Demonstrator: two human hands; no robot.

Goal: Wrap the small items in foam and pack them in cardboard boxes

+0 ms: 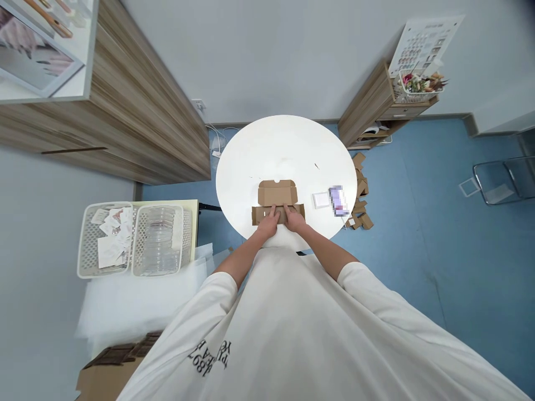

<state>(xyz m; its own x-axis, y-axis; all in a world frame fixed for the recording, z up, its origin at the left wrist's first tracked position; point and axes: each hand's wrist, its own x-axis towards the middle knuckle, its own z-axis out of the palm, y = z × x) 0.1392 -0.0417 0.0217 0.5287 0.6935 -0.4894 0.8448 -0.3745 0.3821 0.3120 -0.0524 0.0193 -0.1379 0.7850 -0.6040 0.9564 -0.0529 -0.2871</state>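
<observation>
A brown cardboard box (277,195) lies partly folded near the front edge of the round white table (284,145), its lid flap raised on the far side and small side flaps spread out. At the box's near wall, my left hand (268,224) grips left of the middle, index finger reaching over into the box. Close beside it, my right hand (295,220) holds the same wall further right, its fingers also pointing inward. The palms hide part of the near edge.
On the table's right lie a small white square item (321,200) and a pixelated purple phone-like item (339,201). Flattened cardboard pieces (361,214) lie on the floor beyond. Two white baskets (86,239) stand at left, near white wrapping sheets (137,306) and more cardboard (108,373).
</observation>
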